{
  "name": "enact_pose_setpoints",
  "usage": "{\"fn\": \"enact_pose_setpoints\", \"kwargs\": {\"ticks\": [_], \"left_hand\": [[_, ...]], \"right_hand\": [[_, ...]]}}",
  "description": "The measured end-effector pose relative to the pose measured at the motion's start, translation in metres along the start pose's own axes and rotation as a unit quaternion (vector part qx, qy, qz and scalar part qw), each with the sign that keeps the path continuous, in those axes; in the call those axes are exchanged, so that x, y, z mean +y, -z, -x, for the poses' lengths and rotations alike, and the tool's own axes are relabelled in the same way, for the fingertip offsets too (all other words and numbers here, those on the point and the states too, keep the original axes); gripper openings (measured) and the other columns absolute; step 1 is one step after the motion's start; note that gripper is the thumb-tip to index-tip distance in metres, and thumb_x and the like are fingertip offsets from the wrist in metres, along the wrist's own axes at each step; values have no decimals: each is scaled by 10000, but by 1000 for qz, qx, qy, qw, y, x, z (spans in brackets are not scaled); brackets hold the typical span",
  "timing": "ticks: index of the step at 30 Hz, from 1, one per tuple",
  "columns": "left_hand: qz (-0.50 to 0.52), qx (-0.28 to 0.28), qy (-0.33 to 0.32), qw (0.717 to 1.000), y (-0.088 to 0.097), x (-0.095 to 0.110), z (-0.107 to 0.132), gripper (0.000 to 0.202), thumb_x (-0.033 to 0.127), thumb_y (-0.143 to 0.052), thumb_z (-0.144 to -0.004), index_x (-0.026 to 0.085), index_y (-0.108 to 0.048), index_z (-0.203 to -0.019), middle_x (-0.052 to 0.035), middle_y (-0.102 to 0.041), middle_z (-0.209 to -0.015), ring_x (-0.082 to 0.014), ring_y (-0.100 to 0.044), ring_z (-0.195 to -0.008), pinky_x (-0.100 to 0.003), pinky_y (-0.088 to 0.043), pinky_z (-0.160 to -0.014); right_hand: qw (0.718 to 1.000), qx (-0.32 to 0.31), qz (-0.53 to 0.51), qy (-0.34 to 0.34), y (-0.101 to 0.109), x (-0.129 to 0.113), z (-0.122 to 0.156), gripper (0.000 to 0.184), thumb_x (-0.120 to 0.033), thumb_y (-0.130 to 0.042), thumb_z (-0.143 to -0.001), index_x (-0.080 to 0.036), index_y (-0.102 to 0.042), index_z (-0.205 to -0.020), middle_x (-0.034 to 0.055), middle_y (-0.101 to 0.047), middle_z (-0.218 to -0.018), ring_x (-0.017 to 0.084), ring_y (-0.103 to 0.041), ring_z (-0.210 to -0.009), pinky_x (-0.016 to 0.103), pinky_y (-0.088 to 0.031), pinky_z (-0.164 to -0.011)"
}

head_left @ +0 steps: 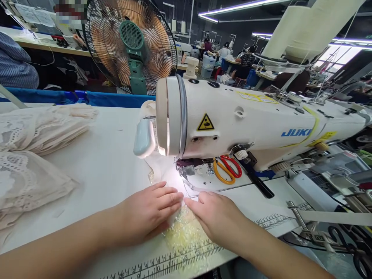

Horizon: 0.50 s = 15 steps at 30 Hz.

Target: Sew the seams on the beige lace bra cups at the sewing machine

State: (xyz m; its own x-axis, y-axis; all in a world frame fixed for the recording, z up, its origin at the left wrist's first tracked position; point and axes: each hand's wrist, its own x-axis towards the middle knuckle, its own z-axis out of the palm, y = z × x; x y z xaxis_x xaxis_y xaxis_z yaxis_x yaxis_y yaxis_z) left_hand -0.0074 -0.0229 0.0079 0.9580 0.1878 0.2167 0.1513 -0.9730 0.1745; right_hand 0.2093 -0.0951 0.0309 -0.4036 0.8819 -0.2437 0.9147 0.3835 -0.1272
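Observation:
My left hand (152, 211) lies flat on thin white fabric (162, 168) just in front of the sewing machine's needle area, its fingers stretched out together. Close beside it, my right hand (217, 213) is closed at the fabric's near edge, thumb and forefinger pointing toward the left fingertips. A narrow white strip (190, 186) runs from the presser foot (186, 170) toward the right hand. The white sewing machine (221, 120) has its lamp lit over the stitching spot. What lies under my palms is hidden.
Cream lace pieces (35, 162) are piled on the left of the white table (113, 170). Scissors with red and orange handles (225, 170) lie beneath the machine arm. Printed ruler tape (171, 263) follows the front edge. A large fan (130, 42) stands behind; people work farther back.

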Motion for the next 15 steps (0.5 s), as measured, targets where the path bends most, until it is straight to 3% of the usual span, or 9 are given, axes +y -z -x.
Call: {"fn": "enact_pose_setpoints", "kwargs": {"ticks": [10,15], "left_hand": [[-4,3,-5,1000,-2,-27,-1,345,171,-401,-907,203,-549,-1217,-83,-600,-1279,-268,-550,-1141,-472,-376,-1001],[-9,-8,-16,1000,0,-42,-1,388,125,-391,-873,209,-539,-1221,-82,-602,-1276,-258,-547,-1145,-463,-330,-1039]], "right_hand": [[996,-57,61,-28,17,-5,-21,490,-168,-508,-849,-238,-463,-1332,58,-680,-763,175,-619,-585,244,-267,-433],[988,-122,76,-60,26,-12,-33,590,-129,-498,-846,-213,-366,-1415,71,-698,-742,182,-621,-551,247,-322,-429]]}}
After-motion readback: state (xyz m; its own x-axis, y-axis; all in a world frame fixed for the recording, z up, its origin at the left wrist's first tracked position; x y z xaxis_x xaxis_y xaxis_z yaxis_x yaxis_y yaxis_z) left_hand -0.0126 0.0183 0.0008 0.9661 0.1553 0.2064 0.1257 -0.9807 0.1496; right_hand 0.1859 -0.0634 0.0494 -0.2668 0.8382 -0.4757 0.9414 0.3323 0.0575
